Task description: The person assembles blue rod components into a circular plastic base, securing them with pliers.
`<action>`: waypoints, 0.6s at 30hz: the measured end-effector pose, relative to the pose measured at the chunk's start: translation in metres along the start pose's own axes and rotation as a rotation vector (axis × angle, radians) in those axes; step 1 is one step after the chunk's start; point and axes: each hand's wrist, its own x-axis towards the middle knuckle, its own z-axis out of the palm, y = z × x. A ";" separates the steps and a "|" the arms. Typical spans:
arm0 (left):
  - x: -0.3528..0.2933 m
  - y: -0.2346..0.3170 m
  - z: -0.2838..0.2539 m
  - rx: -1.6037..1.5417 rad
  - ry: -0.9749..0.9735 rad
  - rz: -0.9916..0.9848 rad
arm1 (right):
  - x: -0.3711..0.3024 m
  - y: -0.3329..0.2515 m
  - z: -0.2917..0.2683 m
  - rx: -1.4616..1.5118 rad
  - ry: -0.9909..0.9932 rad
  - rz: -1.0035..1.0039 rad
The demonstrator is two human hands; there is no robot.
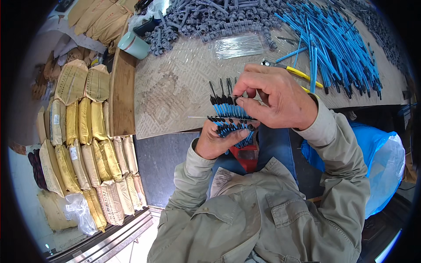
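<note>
Your left hand (213, 142) was closed around a bunch of blue tubes (231, 127) with black tips, gripping them from below so the tips fanned out above your fingers. Your right hand (274, 98) sat just above and to the right of it, thumb and fingers pinched on a second row of tubes (224, 107) whose black tips pointed away from you. A thin metal wire (201, 117) ran crosswise between the two rows, sticking out to the left; I could not tell which hand steadied it. Both hands were held over the near edge of the table (175, 87), touching each other at the bunch.

On the far right of the table lay a large pile of loose blue tubes (333, 44), and a yellow-handled tool (294, 70) rested just beyond your right hand. A heap of grey fittings (210, 19) covered the far middle, with a clear packet of wires (239, 46) in front of it and a pale green cup (133, 44) at the far left corner. Stacked tan sacks (87, 144) filled the floor to your left, and a blue plastic bag (377, 158) sat to your right.
</note>
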 end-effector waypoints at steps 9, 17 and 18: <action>-0.006 -0.003 -0.002 0.081 0.045 -0.011 | 0.003 -0.008 0.001 -0.074 -0.016 0.028; -0.003 0.001 -0.001 0.018 0.032 -0.050 | 0.004 0.003 0.003 0.056 -0.031 -0.047; -0.003 0.001 0.000 0.001 0.044 -0.071 | 0.005 0.003 0.004 0.057 -0.032 -0.047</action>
